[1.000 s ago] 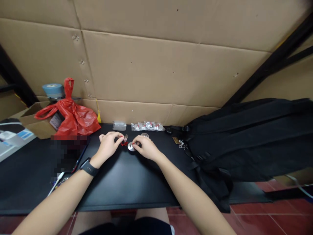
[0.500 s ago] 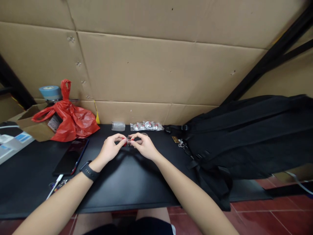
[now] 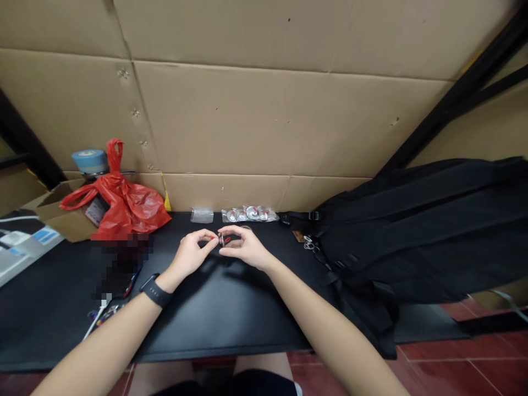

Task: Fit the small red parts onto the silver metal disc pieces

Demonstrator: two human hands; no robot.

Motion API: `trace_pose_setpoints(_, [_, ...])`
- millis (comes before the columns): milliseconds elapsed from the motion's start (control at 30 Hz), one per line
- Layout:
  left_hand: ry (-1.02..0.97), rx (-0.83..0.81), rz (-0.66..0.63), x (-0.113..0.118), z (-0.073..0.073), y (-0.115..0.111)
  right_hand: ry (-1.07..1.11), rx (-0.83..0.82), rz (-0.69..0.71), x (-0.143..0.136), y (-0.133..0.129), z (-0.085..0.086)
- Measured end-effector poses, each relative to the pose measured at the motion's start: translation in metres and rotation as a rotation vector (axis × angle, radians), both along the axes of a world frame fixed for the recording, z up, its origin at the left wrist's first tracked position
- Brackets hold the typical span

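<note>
My left hand [image 3: 194, 251] is raised over the black desk, thumb and index finger pinched at the near edge of a small round silver disc [image 3: 223, 240]. A bit of red shows at those fingertips. On the other side, my right hand [image 3: 246, 248] holds the disc edge-on between thumb and fingers. A red piece sticks out from its right face; the exact kind is too small to make out. Behind the hands lie several similar round silver pieces in clear packets [image 3: 251, 214], with a clear plastic bag [image 3: 202, 215] to their left.
A black backpack [image 3: 421, 236] fills the right side, keys [image 3: 308, 242] beside it. At left are a red plastic bag [image 3: 132, 206], a cardboard box [image 3: 68, 223], a blue-lidded container [image 3: 89, 160] and a pixelated phone [image 3: 121, 272]. A cardboard wall [image 3: 256, 121] closes the back.
The silver disc has turned between my fingers, and its red piece now shows on the right side. My right fingers have spread a little. The view has shifted slightly.
</note>
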State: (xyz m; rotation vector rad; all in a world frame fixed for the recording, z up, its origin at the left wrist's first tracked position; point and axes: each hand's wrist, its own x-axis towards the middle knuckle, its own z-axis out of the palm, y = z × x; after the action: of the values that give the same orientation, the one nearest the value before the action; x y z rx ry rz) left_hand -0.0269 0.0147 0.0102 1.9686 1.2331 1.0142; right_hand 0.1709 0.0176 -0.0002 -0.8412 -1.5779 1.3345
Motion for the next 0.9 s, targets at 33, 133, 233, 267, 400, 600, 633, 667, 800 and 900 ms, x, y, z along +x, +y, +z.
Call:
trace_pose_setpoints(33, [0.027, 0.017, -0.003, 0.000, 0.001, 0.000, -0.013, 0.014, 0.003, 0.001, 0.000, 0.000])
trace_pose_setpoints(133, [0.182, 0.090, 0.050, -0.002, 0.000, 0.002, -0.032, 0.025, -0.031, 0.004, 0.003, 0.001])
trace_pose_setpoints(233, [0.406, 0.168, 0.147, -0.008, -0.008, 0.011, -0.064, 0.030, -0.107, 0.008, 0.006, 0.000])
trace_pose_setpoints(267, [0.480, 0.186, 0.164, -0.011, -0.012, 0.016, -0.086, 0.035, -0.133, 0.009, 0.007, 0.000])
trace_pose_setpoints(400, [0.687, 0.217, 0.148, -0.021, -0.029, 0.034, -0.188, 0.053, -0.199, 0.015, 0.012, -0.002])
trace_pose_setpoints(600, [0.760, 0.199, 0.141, -0.024, -0.040, 0.046, -0.252, 0.081, -0.206, 0.018, 0.015, -0.005])
trace_pose_setpoints(633, [0.760, 0.195, 0.140, -0.023, -0.040, 0.047, -0.258, 0.083, -0.200, 0.017, 0.015, -0.005])
trace_pose_setpoints(667, [0.759, 0.191, 0.139, -0.023, -0.040, 0.047, -0.262, 0.085, -0.191, 0.017, 0.015, -0.006])
trace_pose_setpoints(800, [0.745, 0.186, 0.149, -0.023, -0.041, 0.048, -0.264, 0.095, -0.177, 0.016, 0.014, -0.007])
trace_pose_setpoints(900, [0.730, 0.211, 0.165, -0.024, -0.040, 0.048, -0.271, 0.113, -0.188, 0.017, 0.015, -0.006])
